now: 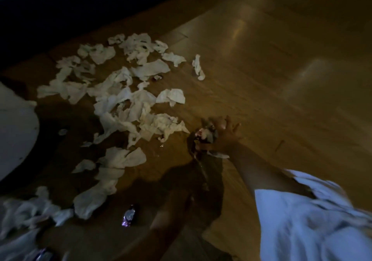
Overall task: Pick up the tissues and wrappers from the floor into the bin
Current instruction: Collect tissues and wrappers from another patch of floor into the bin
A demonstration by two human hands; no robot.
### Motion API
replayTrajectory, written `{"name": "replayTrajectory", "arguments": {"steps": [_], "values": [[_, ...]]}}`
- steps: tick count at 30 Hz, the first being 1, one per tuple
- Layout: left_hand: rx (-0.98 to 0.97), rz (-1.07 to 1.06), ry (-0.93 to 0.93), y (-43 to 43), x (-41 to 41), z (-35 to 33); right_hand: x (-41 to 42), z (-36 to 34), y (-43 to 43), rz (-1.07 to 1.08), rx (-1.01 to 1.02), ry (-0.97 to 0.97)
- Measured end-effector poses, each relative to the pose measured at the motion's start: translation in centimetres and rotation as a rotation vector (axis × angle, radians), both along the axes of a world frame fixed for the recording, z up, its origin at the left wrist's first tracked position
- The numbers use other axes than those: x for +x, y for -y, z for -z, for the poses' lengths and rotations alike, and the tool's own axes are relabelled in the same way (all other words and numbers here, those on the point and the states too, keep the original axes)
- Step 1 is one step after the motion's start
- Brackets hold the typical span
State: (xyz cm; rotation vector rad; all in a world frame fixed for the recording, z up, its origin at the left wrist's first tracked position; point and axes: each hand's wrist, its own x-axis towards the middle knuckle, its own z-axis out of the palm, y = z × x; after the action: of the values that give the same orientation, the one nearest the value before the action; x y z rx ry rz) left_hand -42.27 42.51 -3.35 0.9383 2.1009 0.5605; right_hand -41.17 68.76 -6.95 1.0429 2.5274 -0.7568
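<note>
Many crumpled white tissues lie scattered over the wooden floor, from the far left to the near left. A shiny purple and silver wrapper lies near the bottom, another wrapper sits at the bottom left edge, and a small one lies among the tissues. My right hand is stretched out low over the floor, just right of the pile, gripping a bunch of wrappers and tissue. My left forearm rises dark and blurred from the bottom; its hand is lost in shadow.
A large rounded white object stands at the left edge; I cannot tell what it is. One tissue lies apart at the right of the pile. Bare floorboards stretch to the right and far side. The scene is dim.
</note>
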Motion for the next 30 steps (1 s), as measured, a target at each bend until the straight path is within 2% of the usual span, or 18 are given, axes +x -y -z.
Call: {"name": "replayTrajectory", "arguments": {"steps": [1,3,5,7,9,12,14,16,18,20,23,26,30], "values": [[0.074,-0.072,-0.07,1.3,-0.7,0.4,-0.3,0.8,1.2,-0.018,0.006,0.015],[0.066,-0.145,-0.215,3.7,-2.5,1.1,-0.2,1.4,4.7,-0.007,0.075,-0.02],[-0.057,-0.214,-0.281,6.6,-4.2,2.3,0.8,1.4,7.8,-0.028,0.231,-0.088],[-0.178,-0.213,-0.346,8.7,-5.0,3.2,1.7,1.6,8.8,-0.1,0.292,-0.116],[-0.329,-0.105,-0.355,10.0,-4.8,3.5,2.2,1.4,8.7,-0.115,0.197,-0.218],[-0.382,0.012,-0.43,11.2,-4.8,4.5,2.4,-0.1,9.3,0.016,-0.016,-0.487],[-0.356,0.108,-0.487,11.4,-5.1,3.0,1.6,-1.3,10.7,-0.001,-0.047,-0.524],[-0.236,0.071,-0.403,11.3,-5.9,2.6,-0.3,-2.4,12.5,-0.053,-0.113,-0.557],[-0.163,-0.122,-0.224,11.3,-6.7,1.9,-2.9,-3.7,14.7,-0.128,-0.193,-0.601],[-0.004,-0.343,-0.22,11.8,-8.0,1.2,-6.3,-4.4,16.9,-0.281,-0.215,-0.536],[0.138,-0.588,-0.343,13.5,-10.4,1.3,-11.6,-4.0,18.9,-0.63,-0.051,-0.299],[0.049,-0.509,-0.487,15.4,-12.2,2.6,-14.8,-3.1,20.5,-0.817,0.013,-0.107],[-0.108,-0.395,-0.516,16.9,-11.7,4.6,-13.7,-1.3,22.8,-0.85,0.003,0.067]]}}
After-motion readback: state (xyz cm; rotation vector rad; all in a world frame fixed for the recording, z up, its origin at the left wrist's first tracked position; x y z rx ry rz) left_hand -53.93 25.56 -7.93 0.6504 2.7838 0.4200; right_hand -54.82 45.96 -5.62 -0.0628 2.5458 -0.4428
